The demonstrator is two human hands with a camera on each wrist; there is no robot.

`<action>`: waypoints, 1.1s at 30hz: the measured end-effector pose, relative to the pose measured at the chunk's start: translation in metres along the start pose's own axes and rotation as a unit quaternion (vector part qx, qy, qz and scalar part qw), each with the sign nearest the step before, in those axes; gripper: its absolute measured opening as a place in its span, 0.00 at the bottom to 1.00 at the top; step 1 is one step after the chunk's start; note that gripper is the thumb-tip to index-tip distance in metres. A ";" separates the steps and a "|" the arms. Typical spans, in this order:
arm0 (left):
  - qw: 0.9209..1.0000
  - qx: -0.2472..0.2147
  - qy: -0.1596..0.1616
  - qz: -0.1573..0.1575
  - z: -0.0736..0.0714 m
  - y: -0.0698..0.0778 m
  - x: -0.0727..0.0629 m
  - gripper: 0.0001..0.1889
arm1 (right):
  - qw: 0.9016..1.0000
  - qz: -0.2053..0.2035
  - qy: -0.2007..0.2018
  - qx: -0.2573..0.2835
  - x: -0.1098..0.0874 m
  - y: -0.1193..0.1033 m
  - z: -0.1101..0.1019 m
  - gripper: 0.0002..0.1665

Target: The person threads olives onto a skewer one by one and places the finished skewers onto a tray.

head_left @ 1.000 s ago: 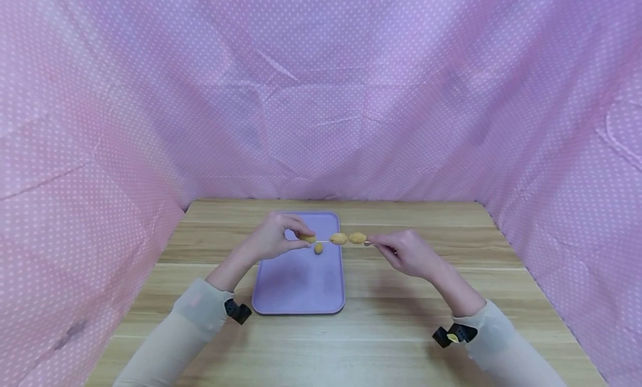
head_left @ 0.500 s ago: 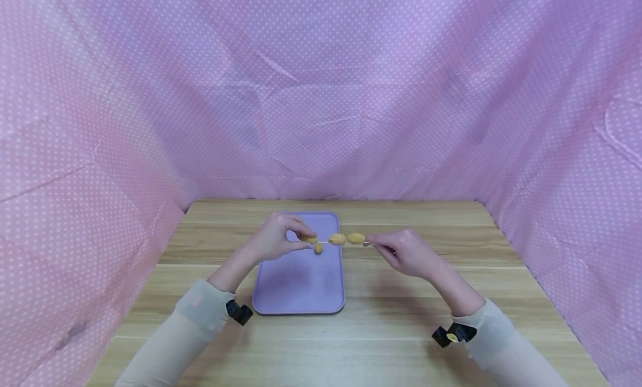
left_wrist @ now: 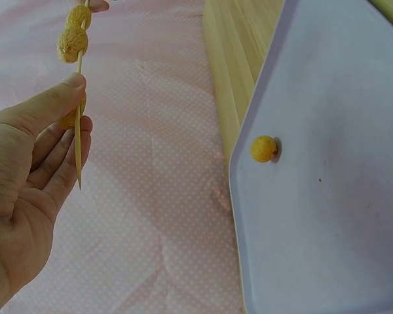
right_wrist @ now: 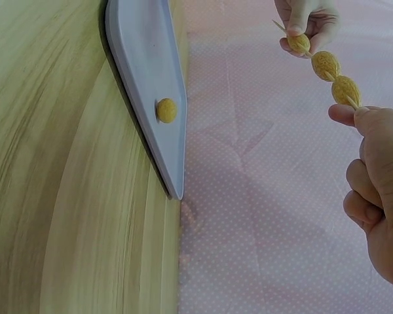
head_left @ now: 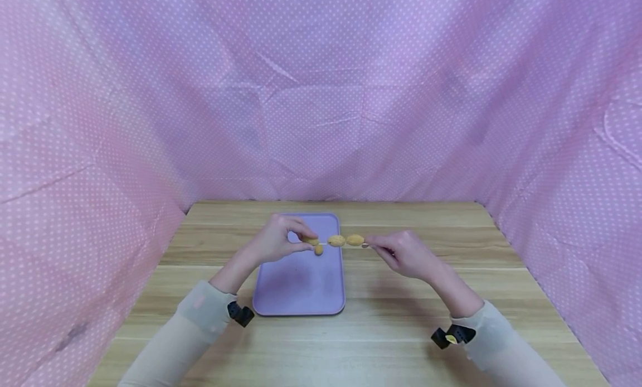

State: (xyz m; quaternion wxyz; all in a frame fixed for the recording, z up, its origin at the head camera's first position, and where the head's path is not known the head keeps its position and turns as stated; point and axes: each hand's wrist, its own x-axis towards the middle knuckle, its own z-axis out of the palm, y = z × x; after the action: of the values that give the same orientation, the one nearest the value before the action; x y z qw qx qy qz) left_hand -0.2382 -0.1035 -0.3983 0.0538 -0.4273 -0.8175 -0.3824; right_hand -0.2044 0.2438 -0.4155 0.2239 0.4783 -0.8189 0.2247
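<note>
Our left grip (head_left: 282,241) pinches a golden ball (right_wrist: 299,43), our right grip (head_left: 403,254) the skewer (left_wrist: 78,167); we seem mid-threading, two balls (right_wrist: 325,65) between. Sliding it toward the right grip seems next; a loose ball (left_wrist: 263,149) lies below, on the tray (head_left: 301,292).

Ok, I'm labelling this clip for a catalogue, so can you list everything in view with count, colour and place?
Skewer: 1, pale wood, held between the two hands above the tray side of the table
Skewered balls: 3, golden yellow, two together toward the right hand, one in the left fingers
Loose ball: 1, golden yellow, on the tray
Tray: 1, lilac, on the table
Table: 1, light wood grain, under the tray
Polka-dot cloth: count unclear, pink with white dots, behind and beside the table
Wrist cameras: 2, black, one per wrist
Sleeves: 2, off-white, on the forearms
Left hand: 1, bare, pinching the nearest skewered ball
Right hand: 1, bare, pinching the skewer's other end
</note>
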 end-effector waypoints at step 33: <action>1.000 -0.002 -0.012 -0.003 0.004 0.000 0.002 0.10 | 1.000 0.003 -0.009 0.012 0.001 0.002 0.006 0.16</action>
State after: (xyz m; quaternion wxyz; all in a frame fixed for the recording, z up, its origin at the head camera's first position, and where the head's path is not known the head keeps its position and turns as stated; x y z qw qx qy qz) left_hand -0.2390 -0.0994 -0.4003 0.0420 -0.4299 -0.8185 -0.3787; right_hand -0.2071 0.2404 -0.4196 0.2102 0.4805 -0.8194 0.2313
